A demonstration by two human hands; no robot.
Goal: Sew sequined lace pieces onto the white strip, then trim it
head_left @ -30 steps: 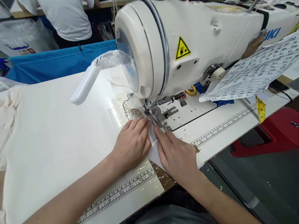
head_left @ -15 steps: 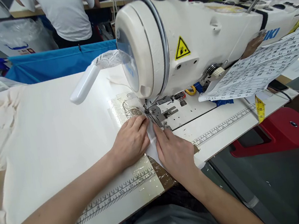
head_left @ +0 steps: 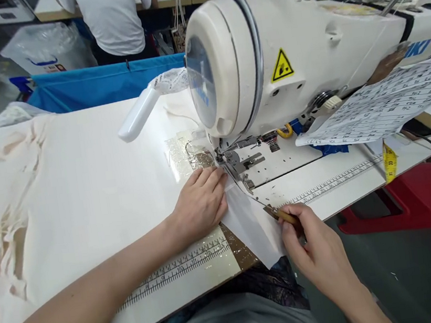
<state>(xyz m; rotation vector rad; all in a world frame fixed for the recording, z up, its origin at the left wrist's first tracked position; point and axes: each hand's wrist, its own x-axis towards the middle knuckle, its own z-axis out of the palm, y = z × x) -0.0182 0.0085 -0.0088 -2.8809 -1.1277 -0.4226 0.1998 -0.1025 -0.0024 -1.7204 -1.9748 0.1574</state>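
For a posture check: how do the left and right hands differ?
The left hand rests palm down on thin white fabric near the needle area of the white sewing machine; the right hand is at the front edge of the white table. The left hand's fingers lie side by side; the right's curl around a slim brown-handled tool. Both are bare.

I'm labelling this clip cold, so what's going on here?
At a sewing machine, the left hand rests on thin white material beside the needle area. The right hand holds a thin tool with a brown handle, pointing towards the machine. Whether the machine is running can't be told.
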